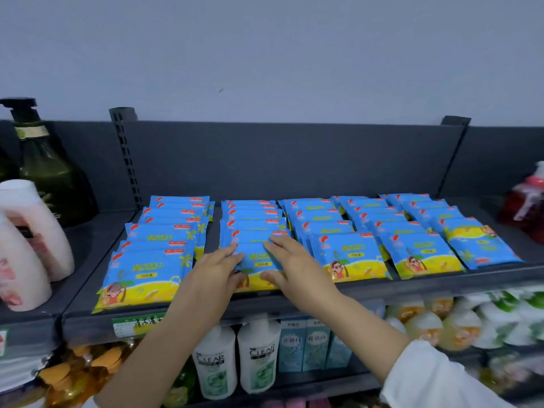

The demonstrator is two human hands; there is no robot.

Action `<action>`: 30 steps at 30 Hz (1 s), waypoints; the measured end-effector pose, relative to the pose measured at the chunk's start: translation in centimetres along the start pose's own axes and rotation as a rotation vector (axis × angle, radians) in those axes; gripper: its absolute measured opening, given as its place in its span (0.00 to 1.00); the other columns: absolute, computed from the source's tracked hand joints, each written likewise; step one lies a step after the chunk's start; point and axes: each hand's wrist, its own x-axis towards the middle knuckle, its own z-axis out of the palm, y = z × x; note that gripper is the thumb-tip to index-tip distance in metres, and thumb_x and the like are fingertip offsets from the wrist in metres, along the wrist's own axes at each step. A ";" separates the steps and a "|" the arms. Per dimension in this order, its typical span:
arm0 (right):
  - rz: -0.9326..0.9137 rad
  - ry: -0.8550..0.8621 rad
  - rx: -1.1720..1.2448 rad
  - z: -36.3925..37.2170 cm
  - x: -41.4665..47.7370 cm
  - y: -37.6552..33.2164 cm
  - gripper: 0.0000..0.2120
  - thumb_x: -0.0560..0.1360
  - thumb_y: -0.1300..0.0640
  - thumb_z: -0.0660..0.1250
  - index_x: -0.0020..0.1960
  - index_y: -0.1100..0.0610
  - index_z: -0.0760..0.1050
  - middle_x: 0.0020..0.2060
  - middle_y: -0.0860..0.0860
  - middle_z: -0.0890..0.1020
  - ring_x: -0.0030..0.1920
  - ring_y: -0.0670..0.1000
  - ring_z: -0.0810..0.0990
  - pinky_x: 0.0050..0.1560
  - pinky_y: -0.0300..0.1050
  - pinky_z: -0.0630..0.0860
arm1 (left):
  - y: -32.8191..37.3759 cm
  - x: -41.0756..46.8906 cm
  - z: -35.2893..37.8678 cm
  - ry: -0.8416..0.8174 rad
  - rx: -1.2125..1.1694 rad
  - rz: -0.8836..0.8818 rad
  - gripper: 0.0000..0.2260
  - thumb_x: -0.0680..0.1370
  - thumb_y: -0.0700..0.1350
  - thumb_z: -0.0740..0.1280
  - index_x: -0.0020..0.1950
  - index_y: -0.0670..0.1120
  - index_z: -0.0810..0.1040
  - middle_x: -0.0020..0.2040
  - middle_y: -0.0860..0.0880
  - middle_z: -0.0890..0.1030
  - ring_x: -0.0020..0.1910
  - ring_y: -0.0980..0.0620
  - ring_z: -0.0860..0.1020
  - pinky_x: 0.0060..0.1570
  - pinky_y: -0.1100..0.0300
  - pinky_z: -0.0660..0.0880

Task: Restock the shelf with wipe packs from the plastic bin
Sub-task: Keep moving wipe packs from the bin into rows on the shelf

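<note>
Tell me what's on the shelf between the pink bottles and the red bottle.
In the head view, five rows of blue wipe packs fill that stretch; the left hand and right hand rest on the second row from the left's front pack.

Head camera looks forward-down, close over the shelf (pixel 426 287).

Front wipe pack (pixel 256 258) partly under left hand (pixel 212 269), right hand (pixel 294 260)
</note>
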 end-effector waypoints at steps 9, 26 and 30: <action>0.010 0.170 0.089 -4.0 -3.6 3.1 0.21 0.78 0.53 0.63 0.70 0.55 0.67 0.70 0.48 0.68 0.71 0.48 0.62 0.70 0.37 0.56 | 3.3 -1.4 -0.2 0.163 0.089 0.065 0.14 0.77 0.49 0.67 0.62 0.49 0.78 0.66 0.52 0.74 0.65 0.48 0.70 0.61 0.50 0.69; 0.356 0.019 0.186 -7.4 -5.6 12.9 0.36 0.74 0.53 0.69 0.76 0.53 0.53 0.65 0.57 0.72 0.64 0.57 0.72 0.59 0.49 0.71 | 17.1 1.1 6.7 -0.209 0.149 -0.066 0.20 0.82 0.49 0.54 0.75 0.48 0.60 0.78 0.46 0.48 0.72 0.44 0.63 0.66 0.55 0.66; 0.325 -0.014 0.121 -6.8 -3.7 13.4 0.36 0.77 0.54 0.66 0.77 0.50 0.47 0.62 0.58 0.72 0.58 0.58 0.76 0.54 0.49 0.73 | 17.2 2.1 7.0 -0.282 0.201 -0.128 0.26 0.81 0.54 0.54 0.77 0.50 0.51 0.78 0.49 0.40 0.73 0.44 0.60 0.66 0.53 0.66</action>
